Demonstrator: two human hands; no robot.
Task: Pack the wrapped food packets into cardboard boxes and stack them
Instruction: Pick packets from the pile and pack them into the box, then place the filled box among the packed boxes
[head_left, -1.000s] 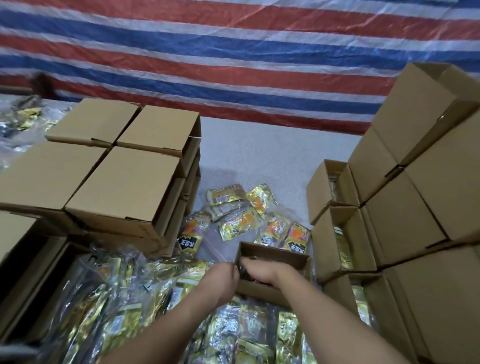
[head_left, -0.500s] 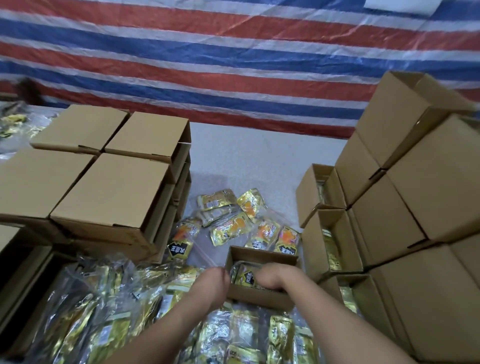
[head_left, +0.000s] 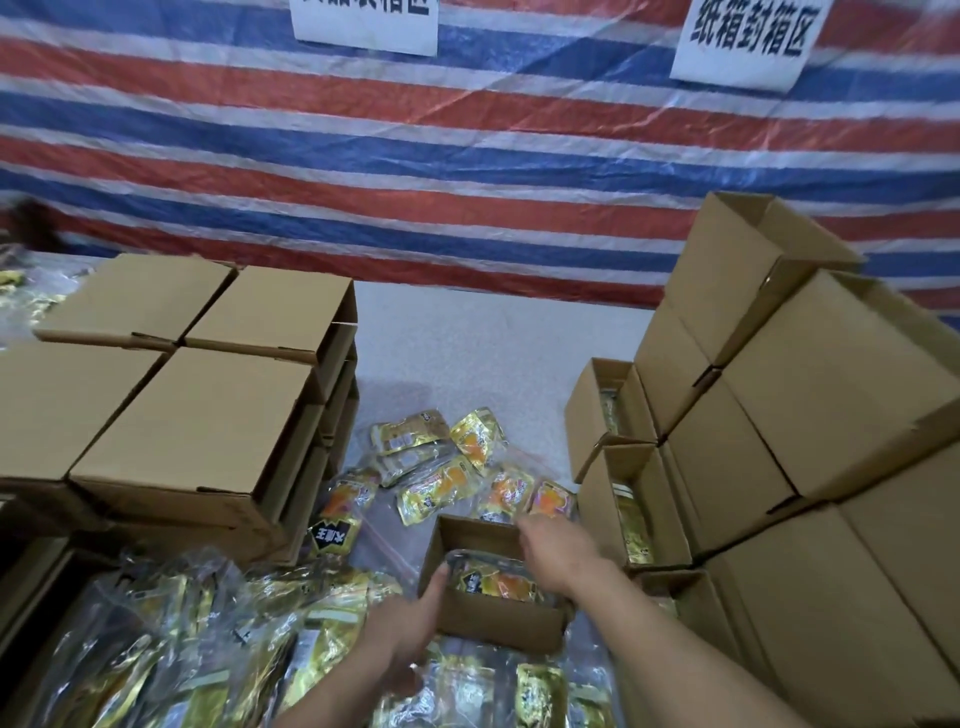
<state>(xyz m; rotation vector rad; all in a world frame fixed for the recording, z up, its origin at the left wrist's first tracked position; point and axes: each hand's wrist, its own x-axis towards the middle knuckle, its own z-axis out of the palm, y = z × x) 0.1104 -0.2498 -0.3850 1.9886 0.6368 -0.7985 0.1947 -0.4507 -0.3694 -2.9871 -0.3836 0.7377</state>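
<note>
Fingers (head_left: 535, 535) over box (head_left: 498, 623) rim, packets (head_left: 441, 483) beyond

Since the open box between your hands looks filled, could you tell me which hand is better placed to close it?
Probably right: the right hand rests over the open box, while the left hand steadies its near corner.

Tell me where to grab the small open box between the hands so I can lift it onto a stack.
Take the open box by its two short side walls, coming from above, one hand each side. Its top is open with packets inside, so keep it level. The left hand already sits at the near-left corner; the right hand is over the far-right rim.
</note>
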